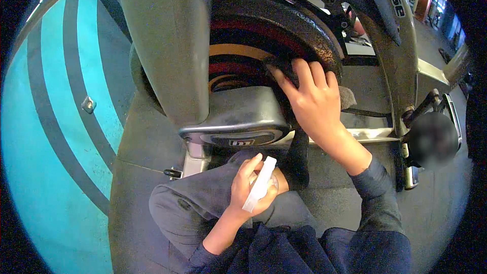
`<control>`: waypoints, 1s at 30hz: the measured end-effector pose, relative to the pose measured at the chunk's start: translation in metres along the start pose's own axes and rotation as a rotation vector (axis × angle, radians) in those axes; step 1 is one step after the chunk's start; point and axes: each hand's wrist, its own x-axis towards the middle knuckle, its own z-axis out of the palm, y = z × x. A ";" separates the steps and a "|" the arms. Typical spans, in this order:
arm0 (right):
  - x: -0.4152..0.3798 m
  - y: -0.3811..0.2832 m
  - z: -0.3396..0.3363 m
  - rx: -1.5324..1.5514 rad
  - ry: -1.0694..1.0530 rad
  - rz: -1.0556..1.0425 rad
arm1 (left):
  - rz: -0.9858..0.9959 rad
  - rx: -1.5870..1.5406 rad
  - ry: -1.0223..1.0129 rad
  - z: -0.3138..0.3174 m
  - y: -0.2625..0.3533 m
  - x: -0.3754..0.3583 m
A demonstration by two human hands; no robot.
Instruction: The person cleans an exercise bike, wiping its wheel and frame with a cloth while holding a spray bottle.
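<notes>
My left hand [248, 187] is wrapped round a spray bottle, whose white spray head [260, 184] shows from above over my lap. The bottle's body is mostly hidden by my fingers. My right hand [315, 99] reaches to the dark flywheel [314, 35] of an exercise bike, fingers bent against its side face. A grey cloth [347, 98] pokes out beside that hand; the rest of it is hidden under the palm and fingers. Left of the hand, a tan ring [238, 49] marks the wheel's face, above the bike's grey plastic cover [243, 109].
The bike's thick grey frame post [165, 45] rises at the left of the wheel. A pedal [433, 137], blurred in part, stands at the right. A metal base bar [365, 134] runs low behind my right forearm. Turquoise striped flooring [56, 137] lies at the left.
</notes>
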 end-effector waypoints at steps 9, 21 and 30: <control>0.032 -0.016 0.004 -0.010 0.021 -0.107 | -0.040 0.057 -0.050 -0.008 0.000 -0.004; 0.008 -0.001 -0.001 -0.008 0.019 -0.005 | -0.010 0.031 -0.002 -0.009 0.001 -0.007; 0.036 -0.022 0.004 0.044 0.021 -0.011 | -0.078 0.049 -0.051 -0.010 -0.002 -0.006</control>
